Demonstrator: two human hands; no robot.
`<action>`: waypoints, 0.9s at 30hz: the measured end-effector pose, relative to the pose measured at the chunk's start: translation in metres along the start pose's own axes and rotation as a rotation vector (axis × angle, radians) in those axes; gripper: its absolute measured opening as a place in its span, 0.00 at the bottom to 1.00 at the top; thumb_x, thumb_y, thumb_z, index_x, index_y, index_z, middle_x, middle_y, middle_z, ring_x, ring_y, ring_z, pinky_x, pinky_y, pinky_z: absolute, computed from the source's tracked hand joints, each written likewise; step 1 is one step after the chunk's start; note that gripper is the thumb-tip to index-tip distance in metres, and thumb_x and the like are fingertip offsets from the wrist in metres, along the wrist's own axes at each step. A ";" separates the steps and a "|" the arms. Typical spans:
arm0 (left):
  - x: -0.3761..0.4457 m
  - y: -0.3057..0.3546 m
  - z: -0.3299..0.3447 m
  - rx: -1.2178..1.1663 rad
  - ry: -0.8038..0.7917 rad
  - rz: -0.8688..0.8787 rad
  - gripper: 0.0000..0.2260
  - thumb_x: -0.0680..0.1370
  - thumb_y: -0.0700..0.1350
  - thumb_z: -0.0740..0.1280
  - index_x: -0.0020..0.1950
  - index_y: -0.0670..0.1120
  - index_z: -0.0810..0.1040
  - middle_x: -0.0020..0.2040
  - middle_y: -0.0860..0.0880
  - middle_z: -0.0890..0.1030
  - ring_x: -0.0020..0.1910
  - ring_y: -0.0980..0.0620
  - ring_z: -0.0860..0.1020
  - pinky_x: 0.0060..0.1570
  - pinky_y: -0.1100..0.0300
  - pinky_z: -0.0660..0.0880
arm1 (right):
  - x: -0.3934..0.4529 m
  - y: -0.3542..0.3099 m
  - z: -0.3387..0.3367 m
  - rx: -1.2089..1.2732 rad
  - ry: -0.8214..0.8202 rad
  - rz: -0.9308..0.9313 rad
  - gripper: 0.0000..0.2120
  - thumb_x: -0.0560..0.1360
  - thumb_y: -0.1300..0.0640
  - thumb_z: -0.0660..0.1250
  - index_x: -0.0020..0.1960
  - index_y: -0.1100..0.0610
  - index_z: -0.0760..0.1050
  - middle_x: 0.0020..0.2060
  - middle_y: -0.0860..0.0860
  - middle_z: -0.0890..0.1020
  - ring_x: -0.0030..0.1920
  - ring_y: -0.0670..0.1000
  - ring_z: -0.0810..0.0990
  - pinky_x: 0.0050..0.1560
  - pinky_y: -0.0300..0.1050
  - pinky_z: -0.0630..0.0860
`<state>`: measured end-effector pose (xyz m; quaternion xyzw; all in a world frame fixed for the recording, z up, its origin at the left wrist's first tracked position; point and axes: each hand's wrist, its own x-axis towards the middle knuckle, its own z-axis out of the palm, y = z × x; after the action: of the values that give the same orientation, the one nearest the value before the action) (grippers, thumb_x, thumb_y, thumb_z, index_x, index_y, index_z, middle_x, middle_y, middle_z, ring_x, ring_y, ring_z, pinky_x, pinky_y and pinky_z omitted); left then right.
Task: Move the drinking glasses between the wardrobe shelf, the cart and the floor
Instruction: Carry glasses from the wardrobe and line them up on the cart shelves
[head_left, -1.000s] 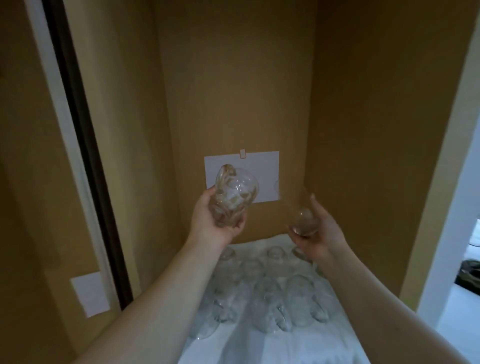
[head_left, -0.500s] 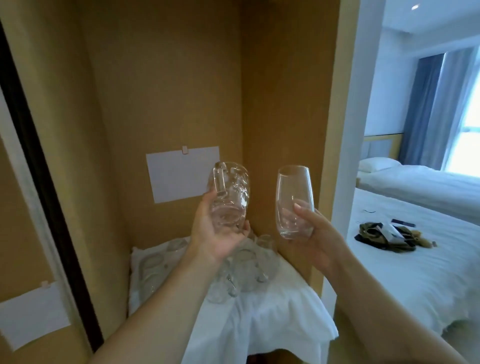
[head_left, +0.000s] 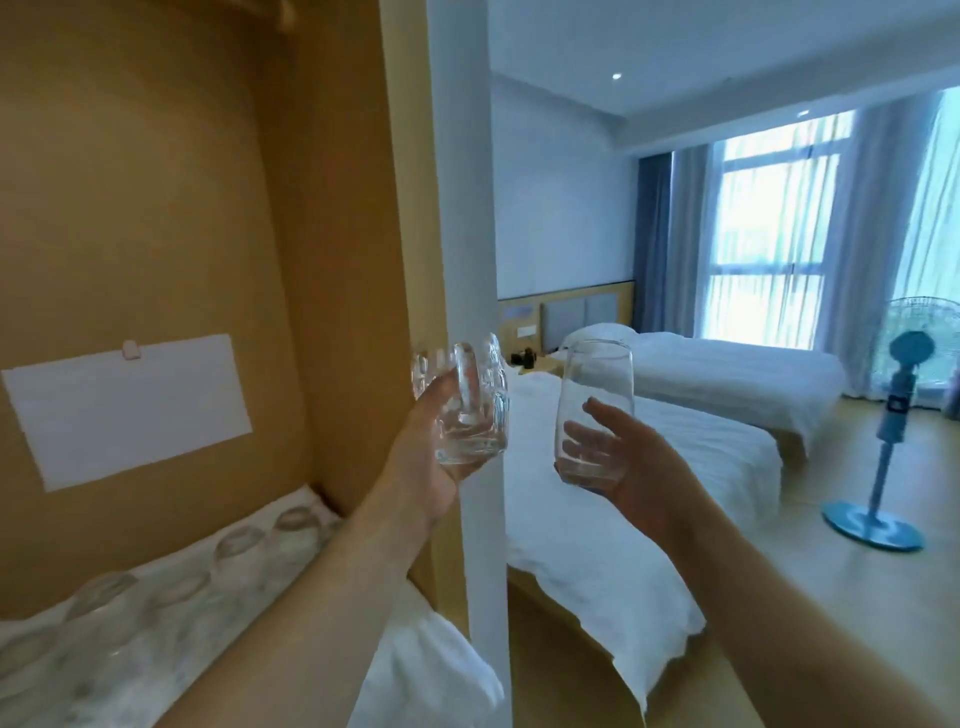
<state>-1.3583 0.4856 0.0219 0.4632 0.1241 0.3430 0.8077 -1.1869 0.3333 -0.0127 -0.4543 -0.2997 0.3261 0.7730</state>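
Blurred clear upturned glasses crowd the white-clothed wardrobe shelf, cut off lower left. Left hand grips a chunky handled clear glass mug aloft against the white doorframe. Right hand cups a smooth rounded clear tumbler, fingers curled round its base.

place: hotel bedroom; evidence: two white beds, wardrobe, curtained window

Two white beds, a blue fan, curtained window.
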 end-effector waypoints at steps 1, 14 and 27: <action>0.005 -0.009 0.013 0.019 -0.016 0.002 0.22 0.69 0.56 0.75 0.60 0.50 0.82 0.50 0.45 0.86 0.45 0.46 0.86 0.44 0.52 0.82 | -0.001 -0.005 -0.016 -0.021 0.026 -0.012 0.31 0.67 0.47 0.79 0.66 0.56 0.76 0.60 0.61 0.82 0.57 0.60 0.84 0.51 0.57 0.83; 0.078 -0.177 0.167 0.172 -0.208 -0.231 0.26 0.66 0.49 0.80 0.62 0.46 0.82 0.57 0.41 0.85 0.54 0.41 0.85 0.50 0.47 0.83 | -0.033 -0.044 -0.246 -0.093 0.361 -0.006 0.18 0.68 0.48 0.81 0.55 0.52 0.83 0.59 0.60 0.83 0.58 0.61 0.83 0.61 0.66 0.78; 0.099 -0.314 0.268 0.342 -0.518 -0.371 0.29 0.64 0.45 0.81 0.64 0.48 0.80 0.58 0.45 0.85 0.57 0.42 0.84 0.61 0.43 0.79 | -0.092 -0.058 -0.386 -0.015 0.641 0.020 0.36 0.54 0.47 0.86 0.58 0.58 0.79 0.49 0.59 0.85 0.48 0.60 0.86 0.45 0.59 0.82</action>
<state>-1.0085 0.2689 -0.0832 0.6328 0.0531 0.0361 0.7716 -0.9365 0.0446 -0.1337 -0.5426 -0.0389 0.1717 0.8214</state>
